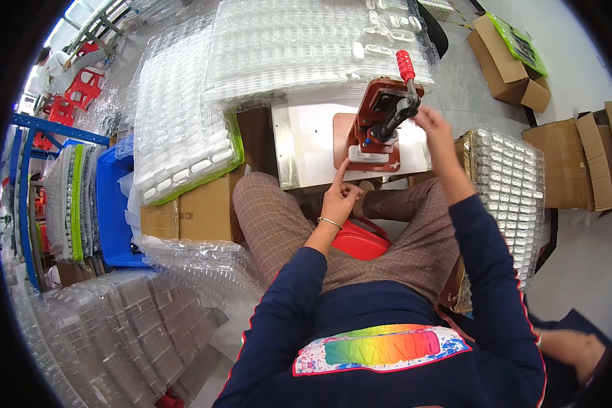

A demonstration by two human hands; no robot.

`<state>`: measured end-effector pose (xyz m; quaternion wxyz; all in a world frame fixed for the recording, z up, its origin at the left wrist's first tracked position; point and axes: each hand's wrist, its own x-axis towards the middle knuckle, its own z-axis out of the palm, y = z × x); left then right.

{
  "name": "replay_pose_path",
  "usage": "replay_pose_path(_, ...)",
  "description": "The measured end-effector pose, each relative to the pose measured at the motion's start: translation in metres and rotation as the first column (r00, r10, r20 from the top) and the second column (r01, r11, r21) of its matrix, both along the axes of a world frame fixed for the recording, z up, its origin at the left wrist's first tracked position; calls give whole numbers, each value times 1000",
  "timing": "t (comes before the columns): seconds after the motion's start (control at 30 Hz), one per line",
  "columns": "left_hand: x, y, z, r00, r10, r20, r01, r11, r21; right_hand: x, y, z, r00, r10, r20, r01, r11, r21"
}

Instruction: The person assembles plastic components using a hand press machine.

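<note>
Navy sweatshirt cloth [387, 391] is seen nearest, at six o'clock, marked with a rainbow patch [384, 349]. At one o'clock a reddish-brown hand press [362, 122] with a red-gripped lever [405, 64] is set on a white board [306, 139], and a white piece [369, 157] is seated at its foot. That piece's left end is met by the straight forefinger of the left hand [340, 198], held apart from the loosely curled others. At two o'clock the right hand [436, 130] is blurred beside the lever; whether its fingers are clamped cannot be told
</note>
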<state>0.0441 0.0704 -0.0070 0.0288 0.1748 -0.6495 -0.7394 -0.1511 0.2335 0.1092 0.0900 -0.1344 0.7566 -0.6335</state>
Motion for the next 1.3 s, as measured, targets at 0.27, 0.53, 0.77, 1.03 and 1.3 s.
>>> replay_pose_path(0.27,-1,-3,1,999,-36,-15,36,998,43,-27,-89,164,925,367,-103,-372,927,-43)
replay_pose_path(0.53,4,-6,3,1000,-3,2,3,998,58,80,-69,155,887,308,-345,-351,934,-67)
replay_pose_path(0.77,-5,1,6,998,39,-52,-35,997,73,87,-61,75,318,295,-901,-80,955,285)
replay_pose_path(1.03,1,0,2,999,-14,-45,14,1000,-2,90,-57,91,390,345,-854,-164,938,304)
replay_pose_path(1.3,1,-6,0,997,-78,-8,78,997,-15,39,-72,191,928,313,-202,-306,950,66)
